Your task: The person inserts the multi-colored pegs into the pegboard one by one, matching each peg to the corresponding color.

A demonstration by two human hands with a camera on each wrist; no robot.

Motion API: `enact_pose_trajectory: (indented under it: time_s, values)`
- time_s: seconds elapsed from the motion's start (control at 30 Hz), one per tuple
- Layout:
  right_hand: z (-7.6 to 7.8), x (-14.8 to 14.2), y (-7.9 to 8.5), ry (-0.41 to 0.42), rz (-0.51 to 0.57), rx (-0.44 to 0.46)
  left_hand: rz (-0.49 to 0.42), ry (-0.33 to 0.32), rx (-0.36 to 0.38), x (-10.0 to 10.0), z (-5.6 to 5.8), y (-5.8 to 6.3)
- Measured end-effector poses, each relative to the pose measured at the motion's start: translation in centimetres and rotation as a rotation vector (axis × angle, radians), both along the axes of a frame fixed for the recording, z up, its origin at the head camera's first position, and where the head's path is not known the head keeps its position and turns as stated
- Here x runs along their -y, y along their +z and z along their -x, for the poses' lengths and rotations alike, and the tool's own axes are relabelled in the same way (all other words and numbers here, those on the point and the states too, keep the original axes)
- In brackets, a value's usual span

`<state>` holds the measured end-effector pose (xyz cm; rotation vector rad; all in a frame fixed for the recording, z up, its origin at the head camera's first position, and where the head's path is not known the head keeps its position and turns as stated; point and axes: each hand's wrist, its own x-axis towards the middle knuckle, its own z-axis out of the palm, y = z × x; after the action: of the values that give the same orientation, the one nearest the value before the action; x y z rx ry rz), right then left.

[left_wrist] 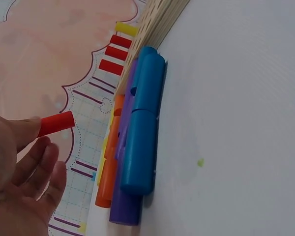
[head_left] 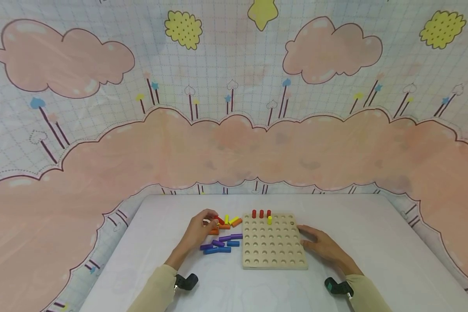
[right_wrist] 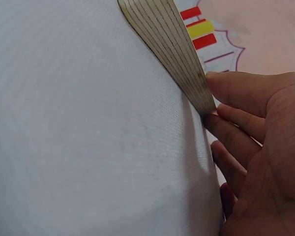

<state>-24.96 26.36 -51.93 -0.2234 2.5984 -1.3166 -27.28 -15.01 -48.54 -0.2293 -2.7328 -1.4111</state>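
Just left of the lower middle of the head view, my left grip (head_left: 198, 230) is pinching a red peg (left_wrist: 59, 123) at its fingertips, and the free end is pointing right in the left wrist view. Near that grip, loose yellow pegs (head_left: 234, 221), orange pegs (head_left: 224, 226), purple pegs (head_left: 225, 238) and blue pegs (head_left: 233, 244) are lying on the white desk (head_left: 347, 216), left of a wooden board (head_left: 274, 267). The board is lying flat at the lower centre of the frame; three red pegs (head_left: 261, 214) are standing upright along its far row, and one yellow peg (head_left: 270, 220) is standing just in front of the rightmost. Toward the lower right, my right grip (head_left: 323, 245) is holding thumb and fingers spread, tips touching the board's right edge. Across the upper frame, a cloth (head_left: 253, 151) with pink clouds is hanging.
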Motion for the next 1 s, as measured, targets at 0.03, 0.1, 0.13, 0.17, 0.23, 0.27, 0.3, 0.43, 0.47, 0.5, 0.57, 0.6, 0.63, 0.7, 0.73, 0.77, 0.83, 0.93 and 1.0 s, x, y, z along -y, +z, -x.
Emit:
enact_pose_trajectory:
  time_s: [0.03,0.1,0.13,0.17,0.23,0.27,0.3,0.43,0.47,0.5,0.57,0.6,0.63,0.7,0.73,0.77,0.83,0.93,1.0]
  values:
    - [0.0,0.0,0.0,-0.003,0.002,0.002,-0.007,0.003,0.002,-0.1,0.0,0.0]
    - [0.0,0.0,0.0,-0.003,0.002,0.005,-0.027,0.006,0.015,-0.2,0.1,0.1]
    - [-0.1,0.0,0.0,-0.003,0.004,0.007,-0.037,0.006,0.02,-0.3,0.1,0.2]
    - [-0.1,0.0,0.0,-0.004,0.007,0.008,-0.045,0.003,0.023,-0.4,0.1,0.2]
    - [-0.1,0.0,0.0,-0.003,0.007,0.008,-0.059,-0.003,0.017,-0.7,0.1,0.4]
    - [-0.1,0.0,0.0,-0.003,0.006,0.008,-0.062,-0.004,0.011,-0.8,0.2,0.5]
    - [-0.1,0.1,0.0,-0.004,0.006,0.009,-0.063,-0.007,0.004,-1.0,0.2,0.6]
    - [-0.1,0.2,0.0,-0.01,-0.002,0.018,-0.05,-0.011,-0.033,-1.6,0.4,0.9]
    - [-0.1,0.2,0.1,-0.015,-0.002,0.024,-0.051,-0.011,-0.038,-1.8,0.4,1.1]
    - [-0.1,0.3,0.1,-0.018,-0.001,0.029,-0.052,-0.011,-0.045,-2.0,0.4,1.2]
    - [-0.1,0.3,0.1,-0.015,-0.007,0.03,-0.057,-0.016,-0.056,-2.4,0.5,1.4]
    - [-0.1,0.3,0.1,-0.014,-0.011,0.028,-0.061,-0.017,-0.059,-2.6,0.5,1.5]
    - [-0.1,0.3,0.1,-0.015,-0.011,0.027,-0.066,-0.022,-0.066,-2.8,0.6,1.6]
    - [-0.1,0.3,0.1,-0.015,-0.005,0.025,-0.073,-0.027,-0.073,-3.2,0.8,1.7]
    - [-0.1,0.3,0.1,-0.013,-0.006,0.021,-0.076,-0.027,-0.07,-3.4,0.8,1.7]
    - [-0.1,0.3,0.1,-0.01,-0.005,0.017,-0.082,-0.024,-0.064,-3.7,1.0,1.7]
    - [-0.2,0.3,0.1,-0.013,0.0,0.016,-0.089,-0.023,-0.058,-4.1,1.2,1.7]
    - [-0.2,0.2,0.1,-0.008,-0.009,0.012,-0.104,-0.019,-0.038,-4.6,1.6,1.6]
    - [-0.2,0.2,0.1,-0.007,-0.013,0.007,-0.114,-0.025,-0.031,-5.0,1.9,1.5]
